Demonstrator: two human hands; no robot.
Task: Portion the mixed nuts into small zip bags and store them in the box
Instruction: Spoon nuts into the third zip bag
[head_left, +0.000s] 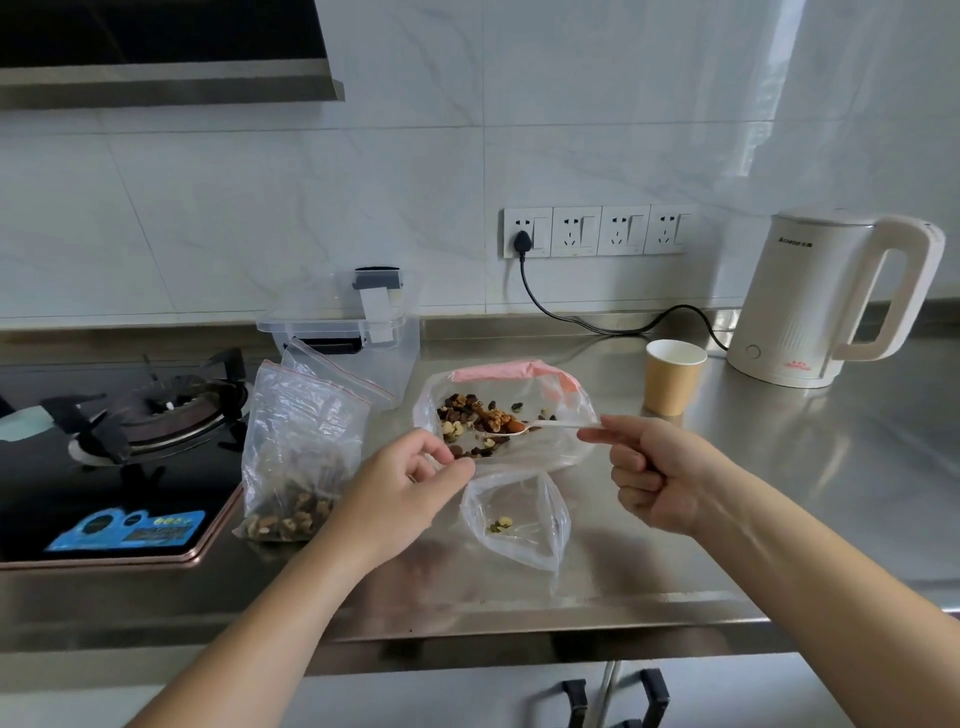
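Pink-topped clear bag (511, 371), red-striped zip bags (332, 371), tan paper cup (672, 382), cream kettle (810, 301), grey-veined white wall tiles (311, 208).

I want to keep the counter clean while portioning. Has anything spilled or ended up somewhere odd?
No loose nuts show on the counter. The nuts sit inside the big bag, the small bag and the filled bags. Those lean partly over the stove edge, the one odd spot.
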